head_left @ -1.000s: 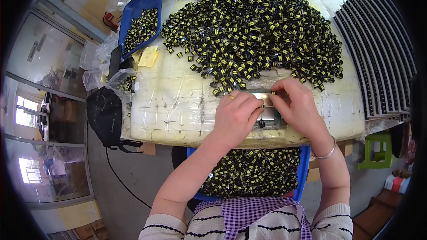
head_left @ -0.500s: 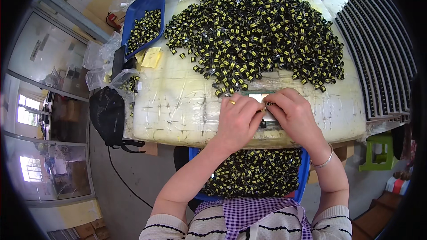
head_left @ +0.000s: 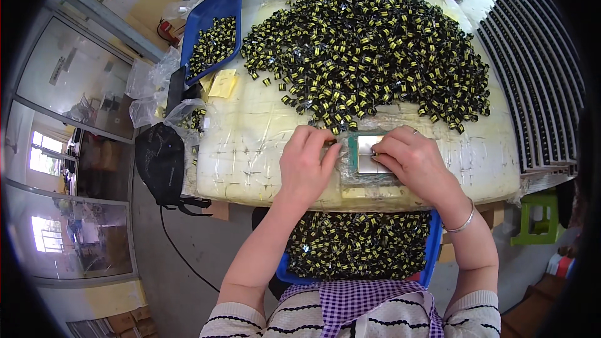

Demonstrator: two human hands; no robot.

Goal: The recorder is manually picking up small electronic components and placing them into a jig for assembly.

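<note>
Both hands' fingers curl together at a grey plate (head_left: pixel 369 153) on the table's near edge: left hand (head_left: pixel 305 164) at its 9 o'clock, right hand (head_left: pixel 410 161) at 3 o'clock; any pinch is hidden. At 12 o'clock lies a heap (head_left: pixel 369 56) of black-and-yellow parts. Two blue trays hold more: one (head_left: pixel 213 28) at 10 o'clock, one (head_left: pixel 432 247) at 6 o'clock.

Black-and-yellow small components (head_left: pixel 369 50) heaped over a white, plastic-wrapped table (head_left: pixel 250 144). Blue trays: one far left (head_left: pixel 216 9), one at the lap (head_left: pixel 432 250). Silvery-grey plate framed in green (head_left: pixel 368 153). Black bag (head_left: pixel 161 163). Purple-and-white checked apron (head_left: pixel 357 307); cream sleeves striped black (head_left: pixel 231 319). Green stool (head_left: pixel 535 219).
</note>
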